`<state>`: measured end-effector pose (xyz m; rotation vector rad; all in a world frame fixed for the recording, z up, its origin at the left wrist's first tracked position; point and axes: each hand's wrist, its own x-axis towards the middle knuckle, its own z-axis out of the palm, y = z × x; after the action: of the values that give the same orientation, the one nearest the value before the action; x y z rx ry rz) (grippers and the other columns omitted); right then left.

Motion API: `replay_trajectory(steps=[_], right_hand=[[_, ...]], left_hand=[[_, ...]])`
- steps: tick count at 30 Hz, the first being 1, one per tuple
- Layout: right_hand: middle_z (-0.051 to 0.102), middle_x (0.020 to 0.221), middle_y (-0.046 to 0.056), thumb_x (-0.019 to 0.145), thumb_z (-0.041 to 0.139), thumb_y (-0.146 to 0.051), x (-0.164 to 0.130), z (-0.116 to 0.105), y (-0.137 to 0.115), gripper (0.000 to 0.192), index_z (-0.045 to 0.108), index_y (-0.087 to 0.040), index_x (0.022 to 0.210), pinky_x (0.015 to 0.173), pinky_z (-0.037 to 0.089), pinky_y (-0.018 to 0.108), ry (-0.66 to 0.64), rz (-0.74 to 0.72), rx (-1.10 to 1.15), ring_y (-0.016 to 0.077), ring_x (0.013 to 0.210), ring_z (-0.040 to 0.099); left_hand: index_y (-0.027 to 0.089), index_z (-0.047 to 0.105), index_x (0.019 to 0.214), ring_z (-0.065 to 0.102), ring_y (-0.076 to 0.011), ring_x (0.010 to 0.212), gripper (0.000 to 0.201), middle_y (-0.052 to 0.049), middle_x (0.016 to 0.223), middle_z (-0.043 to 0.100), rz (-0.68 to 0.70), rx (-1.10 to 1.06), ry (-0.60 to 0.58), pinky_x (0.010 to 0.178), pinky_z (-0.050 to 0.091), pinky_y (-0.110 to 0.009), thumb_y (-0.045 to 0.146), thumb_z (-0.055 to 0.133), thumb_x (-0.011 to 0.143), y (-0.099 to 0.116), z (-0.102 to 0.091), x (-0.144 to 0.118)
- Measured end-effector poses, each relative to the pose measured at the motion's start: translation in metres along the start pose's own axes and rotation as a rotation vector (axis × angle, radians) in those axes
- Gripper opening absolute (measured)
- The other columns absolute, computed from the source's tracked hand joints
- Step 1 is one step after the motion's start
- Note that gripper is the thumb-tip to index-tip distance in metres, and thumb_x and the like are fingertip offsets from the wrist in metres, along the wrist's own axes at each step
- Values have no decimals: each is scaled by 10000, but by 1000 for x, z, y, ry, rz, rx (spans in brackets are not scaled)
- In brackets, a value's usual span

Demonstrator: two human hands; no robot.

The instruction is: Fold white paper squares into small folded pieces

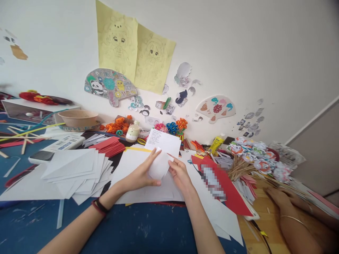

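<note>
My left hand and my right hand both grip a small white sheet of paper that is bent or folded between them. The paper is held just above a spread of larger white sheets on the blue table. A printed white note lies just behind my fingers. My left wrist wears dark and red bands.
A stack of folded white papers lies to the left, red envelopes behind it. A red card, a bundle of paper flowers on sticks, a bowl and a small bottle surround me. Another person's hand rests at the right.
</note>
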<state>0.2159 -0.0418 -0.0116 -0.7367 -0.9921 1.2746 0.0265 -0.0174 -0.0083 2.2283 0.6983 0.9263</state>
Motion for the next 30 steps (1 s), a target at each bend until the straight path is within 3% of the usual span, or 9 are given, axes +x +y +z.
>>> replay_trajectory(steps=[2,4,7,9,12,16,30], right_hand=[[660,1091,93,740,683,-271,-1,1,-2,432,604,-155,1149,918,443,368,-20,13,-22,243,1020,599],[677,1049,95,721,701,-293,-4,5,-5,455,607,-159,1145,904,447,373,-48,32,-37,244,982,615],[692,995,93,707,707,-330,-7,12,-7,476,609,-169,1145,878,455,377,-74,51,-78,239,923,634],[696,965,91,720,689,-354,-9,15,-6,446,624,-169,1120,847,467,368,-54,22,-147,232,885,639],[700,851,88,723,676,-379,-7,12,-3,326,684,-144,948,709,493,317,35,-55,-327,211,766,636],[643,623,49,704,691,-379,-3,5,1,254,678,-129,748,495,411,242,110,-102,-483,149,548,568],[595,541,27,769,618,-407,-6,5,-1,275,658,-146,694,501,393,253,60,-137,-560,134,498,513]], left_hand=[[308,73,1439,385,-303,1259,883,-108,1512,141,-134,-244,121,960,400,-424,441,615,755,1,-1,2],[277,159,1426,522,-284,1127,794,-146,1431,340,-273,-437,208,854,478,-407,454,581,778,2,-1,3],[153,439,1287,627,-277,926,653,-156,1148,617,-380,-607,191,733,520,-377,466,614,740,3,0,3],[111,575,1123,651,-266,807,546,-138,995,682,-412,-629,209,660,522,-350,470,631,716,3,0,3],[115,632,995,647,-242,743,450,-103,911,702,-413,-606,293,604,507,-307,453,651,699,4,0,2],[123,647,941,635,-216,702,395,-73,842,702,-411,-571,334,572,486,-274,436,654,701,5,-2,2],[109,656,897,629,-208,648,395,-68,771,700,-445,-606,336,532,478,-265,439,671,682,7,-3,1]])
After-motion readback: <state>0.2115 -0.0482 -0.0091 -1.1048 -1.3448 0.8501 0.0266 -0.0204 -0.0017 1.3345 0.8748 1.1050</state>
